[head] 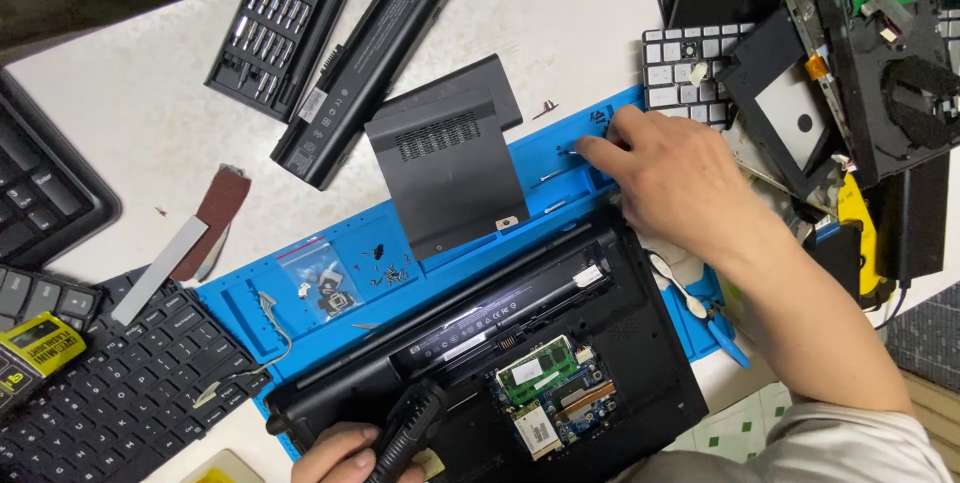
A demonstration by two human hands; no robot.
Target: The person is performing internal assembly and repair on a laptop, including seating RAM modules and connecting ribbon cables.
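White table (560, 13) is crowded. Blue repair mat (300, 288) runs diagonally across it, with an opened black laptop base (640, 343) lying bottom-up on its near half. Memory module (537, 371) and the board beside it are exposed in the open bay. Black access cover (445, 168) lies on the mat's far edge, partly over a second dark panel behind it.

Further up: long black battery pack (365, 63), and left of it an open screwdriver bit case (280, 28). Loose black keyboard (110, 393) at lower left, white keyboard (680, 73) top right, next to a stripped chassis with a green board (870, 43).

Right hand (670, 178) reaches over the laptop to the mat's far tray compartments, fingertips (590, 146) together, pinched down at a small silver screw there. Can't tell if the screw is actually gripped.

Left hand (345, 453) at the bottom edge, fingers wrapped tight round a black electric screwdriver (408, 430), its tip end pointing at the laptop's near edge.

Small stuff on the mat: clear zip bag of parts (320, 278), pile of loose screws (390, 268) just beside it
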